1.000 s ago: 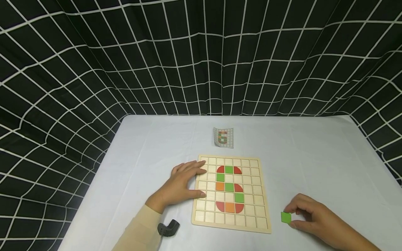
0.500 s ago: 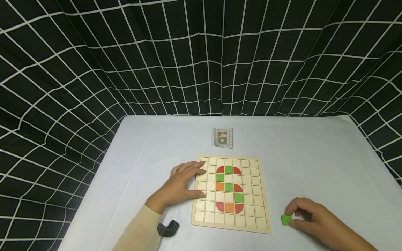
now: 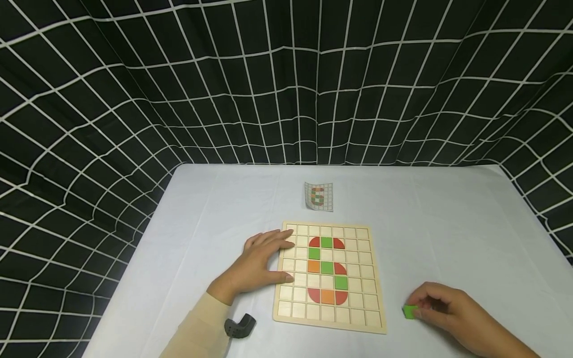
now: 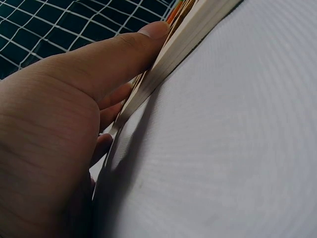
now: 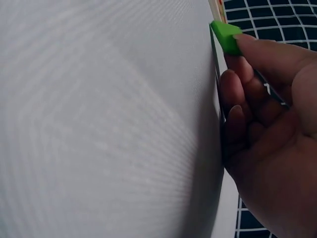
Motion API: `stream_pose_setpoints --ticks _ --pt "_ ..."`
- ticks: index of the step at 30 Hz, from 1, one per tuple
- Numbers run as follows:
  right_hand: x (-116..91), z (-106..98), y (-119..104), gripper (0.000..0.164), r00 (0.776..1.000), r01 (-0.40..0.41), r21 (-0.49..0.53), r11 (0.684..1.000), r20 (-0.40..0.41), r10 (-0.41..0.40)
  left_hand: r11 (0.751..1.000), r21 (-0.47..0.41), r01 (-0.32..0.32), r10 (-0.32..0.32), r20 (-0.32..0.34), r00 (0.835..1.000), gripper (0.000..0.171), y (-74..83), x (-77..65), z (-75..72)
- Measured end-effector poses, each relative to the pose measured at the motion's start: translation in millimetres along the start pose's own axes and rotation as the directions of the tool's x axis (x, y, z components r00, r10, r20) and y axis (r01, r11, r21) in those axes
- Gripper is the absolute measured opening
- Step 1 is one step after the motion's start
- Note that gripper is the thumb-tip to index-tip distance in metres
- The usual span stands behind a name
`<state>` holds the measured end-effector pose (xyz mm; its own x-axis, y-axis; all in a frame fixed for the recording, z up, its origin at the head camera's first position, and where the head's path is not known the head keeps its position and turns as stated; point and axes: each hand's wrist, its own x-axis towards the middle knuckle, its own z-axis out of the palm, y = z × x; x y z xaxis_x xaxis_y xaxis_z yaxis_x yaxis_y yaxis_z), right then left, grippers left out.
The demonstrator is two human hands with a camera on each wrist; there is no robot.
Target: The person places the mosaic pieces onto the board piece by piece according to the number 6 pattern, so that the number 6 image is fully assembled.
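Observation:
My left hand [image 3: 257, 261] rests with spread, fairly straight fingers on the left edge of a wooden grid board [image 3: 313, 313]. In the left wrist view its thumb [image 4: 119, 54] lies over the board's rim [image 4: 158, 74]. Red, green and orange tiles sit in the board's cells, among them an orange square tile [image 3: 328, 297] and a green square tile [image 3: 341, 283]. Right of the board, my right hand [image 3: 440, 306] pinches a green tile [image 3: 409, 312] between thumb and fingers, low over the table. The right wrist view shows this tile [image 5: 227, 37] tilted at the fingertips.
A small printed pattern card [image 3: 319, 197] lies beyond the board, its left edge curling up. A black curved object [image 3: 240, 326] is beside the left sleeve [image 3: 197, 328]. The white table [image 3: 447, 214] is backed by a black, white-gridded curtain [image 3: 286, 89].
The green tile in my right hand has turned and shifted slightly, and the fingers have changed their grasp on it. My left hand and the board stay still.

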<state>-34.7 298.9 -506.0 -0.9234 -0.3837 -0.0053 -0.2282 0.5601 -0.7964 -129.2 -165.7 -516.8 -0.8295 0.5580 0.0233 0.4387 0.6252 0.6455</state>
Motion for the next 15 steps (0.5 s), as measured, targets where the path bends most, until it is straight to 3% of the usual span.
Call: stream_pose_setpoints --ticks 15 --pt "6.8 -8.7 -0.8 0.037 0.993 0.086 0.012 0.996 -0.082 -0.085 1.000 0.011 0.004 -0.004 -0.003 1.000 0.070 -1.0 0.0 1.0"
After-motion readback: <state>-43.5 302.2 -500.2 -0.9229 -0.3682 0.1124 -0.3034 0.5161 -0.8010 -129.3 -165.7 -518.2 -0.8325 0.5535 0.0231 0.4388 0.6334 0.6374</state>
